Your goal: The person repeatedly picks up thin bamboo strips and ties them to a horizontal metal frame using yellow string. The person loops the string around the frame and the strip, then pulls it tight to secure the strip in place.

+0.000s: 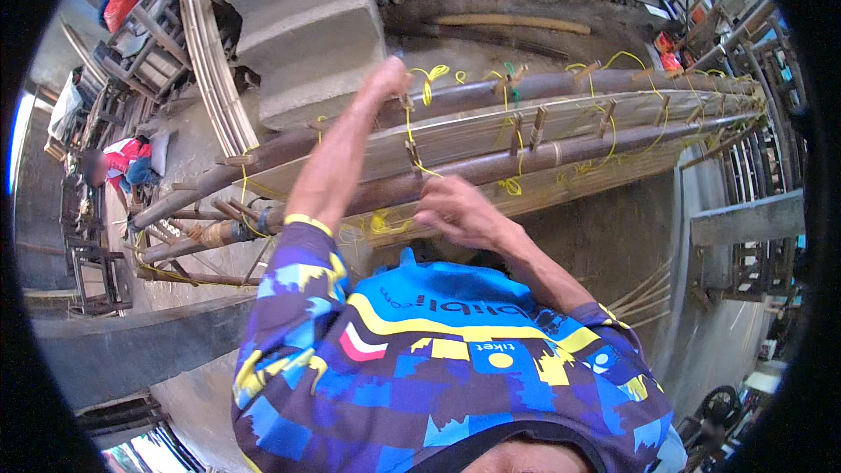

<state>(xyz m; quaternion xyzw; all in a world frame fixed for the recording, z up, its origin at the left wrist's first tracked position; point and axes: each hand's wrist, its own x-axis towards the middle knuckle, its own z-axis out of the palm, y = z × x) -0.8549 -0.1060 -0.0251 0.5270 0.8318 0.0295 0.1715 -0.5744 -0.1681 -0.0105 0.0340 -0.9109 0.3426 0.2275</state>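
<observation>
Two long dark poles, a far pole [464, 93] and a near pole [578, 147], run across in front of me with pale sheet-like material [491, 128] between them. Wooden pegs [606, 119] and yellow cord [409, 127] link the poles at intervals. At the far pole my left hand [388, 81] is closed beside a bundle of yellow cord [432, 83]; its fingertips are hidden. My right hand [460, 212], fingers curled, is at the near pole where the cord strand from the peg ends at its fingers.
Concrete steps [307, 26] rise beyond the poles at the left. Another person [131, 160] in red sits low at the far left. A stack of long strips [213, 61] leans by the steps. A concrete ledge [753, 221] stands at the right.
</observation>
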